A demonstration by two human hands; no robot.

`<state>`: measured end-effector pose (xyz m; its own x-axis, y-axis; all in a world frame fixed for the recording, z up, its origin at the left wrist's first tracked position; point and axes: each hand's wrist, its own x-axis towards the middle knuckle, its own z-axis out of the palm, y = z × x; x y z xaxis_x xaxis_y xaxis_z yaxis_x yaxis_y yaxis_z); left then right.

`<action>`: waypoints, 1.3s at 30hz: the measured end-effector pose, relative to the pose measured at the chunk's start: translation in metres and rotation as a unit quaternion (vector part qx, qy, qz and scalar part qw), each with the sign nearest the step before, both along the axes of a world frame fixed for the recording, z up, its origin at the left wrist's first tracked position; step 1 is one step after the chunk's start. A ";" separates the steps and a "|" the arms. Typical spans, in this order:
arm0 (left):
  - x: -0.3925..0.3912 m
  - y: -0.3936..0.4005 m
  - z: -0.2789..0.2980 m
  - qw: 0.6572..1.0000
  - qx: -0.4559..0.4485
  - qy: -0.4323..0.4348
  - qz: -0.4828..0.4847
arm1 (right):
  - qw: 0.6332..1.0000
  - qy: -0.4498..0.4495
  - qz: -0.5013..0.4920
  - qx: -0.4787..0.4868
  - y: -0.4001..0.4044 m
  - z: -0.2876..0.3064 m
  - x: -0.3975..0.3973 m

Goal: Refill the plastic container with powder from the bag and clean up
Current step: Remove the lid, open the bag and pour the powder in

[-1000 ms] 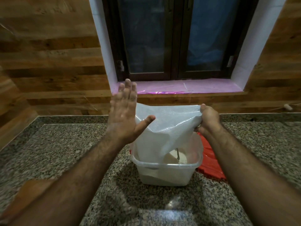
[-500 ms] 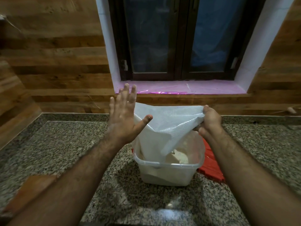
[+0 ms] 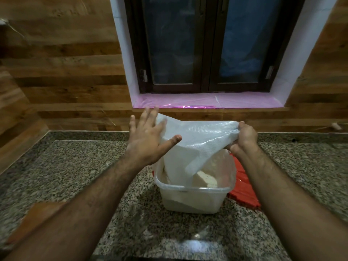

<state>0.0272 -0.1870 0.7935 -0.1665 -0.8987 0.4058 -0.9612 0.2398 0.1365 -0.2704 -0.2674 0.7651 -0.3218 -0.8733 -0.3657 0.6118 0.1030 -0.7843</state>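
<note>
Standing on the granite counter, a translucent plastic container sits slightly right of centre in the near-middle of the scene. Pale powder is visible inside it, heaped toward the right half and showing through the near wall. A white woven-textured bag is held inverted above the container, its lower end hanging down inside the rim at the container's left and centre.

Right hand: fingers curled, gripping the bag's upper right corner in a bunch, knuckles toward the camera. The hand is raised above the container's far right side.

Left hand: fingers straight and spread, thumb extended to the right. The palm faces the left side of the bag, and the thumb tip overlaps the bag's surface. Whether the palm is pressed flat against the bag or just beside it cannot be told; the fingertips are blurred.

A red ribbed lid lies flat on the counter, touching or just behind the container's right side, partly hidden by the right forearm. A brown wooden board lies at the near left, partly under the left forearm.

Beyond the counter, a wood-panelled wall carries a dark-framed window with a pink-covered sill.
</note>
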 end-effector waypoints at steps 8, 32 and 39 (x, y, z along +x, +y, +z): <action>-0.006 -0.020 -0.005 0.942 0.086 0.313 0.082 | 0.999 -0.021 -0.001 -0.024 0.004 0.000 0.000; 0.001 -0.072 0.026 0.820 0.029 0.555 0.139 | 0.947 0.316 -0.057 -0.019 0.017 0.042 0.001; 0.017 -0.076 0.014 0.804 0.007 0.580 0.127 | 0.927 0.359 0.014 -0.108 0.019 0.016 0.007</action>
